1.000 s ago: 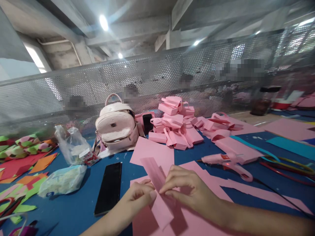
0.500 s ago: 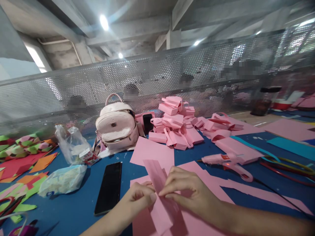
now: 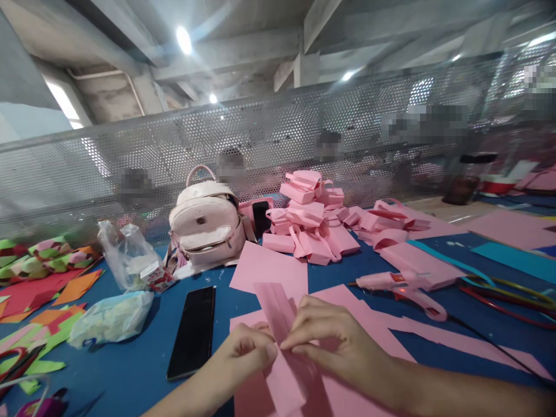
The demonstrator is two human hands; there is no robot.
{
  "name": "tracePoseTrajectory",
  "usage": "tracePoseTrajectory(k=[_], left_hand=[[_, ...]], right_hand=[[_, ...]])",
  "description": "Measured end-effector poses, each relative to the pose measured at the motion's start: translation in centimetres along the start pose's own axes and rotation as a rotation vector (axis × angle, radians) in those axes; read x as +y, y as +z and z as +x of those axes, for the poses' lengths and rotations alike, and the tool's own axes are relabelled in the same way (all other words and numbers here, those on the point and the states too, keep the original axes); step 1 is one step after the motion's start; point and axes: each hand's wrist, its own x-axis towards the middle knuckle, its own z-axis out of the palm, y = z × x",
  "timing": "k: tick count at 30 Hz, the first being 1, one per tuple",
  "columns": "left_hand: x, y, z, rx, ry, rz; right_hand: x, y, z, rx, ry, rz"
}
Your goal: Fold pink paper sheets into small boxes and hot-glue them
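Observation:
A folded piece of pink paper (image 3: 284, 379) is held upright on a slant between my two hands, over larger pink sheets on the blue table. My left hand (image 3: 251, 352) pinches its left edge, thumb in front and the other fingers partly hidden behind. My right hand (image 3: 332, 333) has its fingertips closed on the paper's fold, right beside my left thumb. Beneath lies a flat pink sheet (image 3: 343, 391), and another pink sheet (image 3: 271, 269) is just beyond my hands. A pink glue gun (image 3: 402, 289) with a glowing orange light lies to the right of my right hand.
Left of my hands lies a black phone (image 3: 191, 333). Behind stand a pale pink backpack (image 3: 208, 223) and a pile of folded pink paper bags (image 3: 308, 217). A plastic bag (image 3: 113, 318) and coloured paper scraps (image 3: 47, 324) are at left. A perforated metal screen (image 3: 269, 127) borders the table.
Almost nothing differs. Both hands keep their pinch on the pink paper, with only a very slight shift of the fingers.

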Motion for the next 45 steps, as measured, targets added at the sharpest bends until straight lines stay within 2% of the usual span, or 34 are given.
tracePoseTrajectory(k=[24, 45], left_hand=[[-0.7, -0.2, 0.1, 0.053, -0.004, -0.006], [-1.0, -0.2, 0.3, 0.123, -0.003, 0.059]], right_hand=[[-1.2, -0.3, 0.4, 0.025, 0.033, -0.016], [-0.9, -0.1, 0.3, 0.029, 0.077, -0.031]])
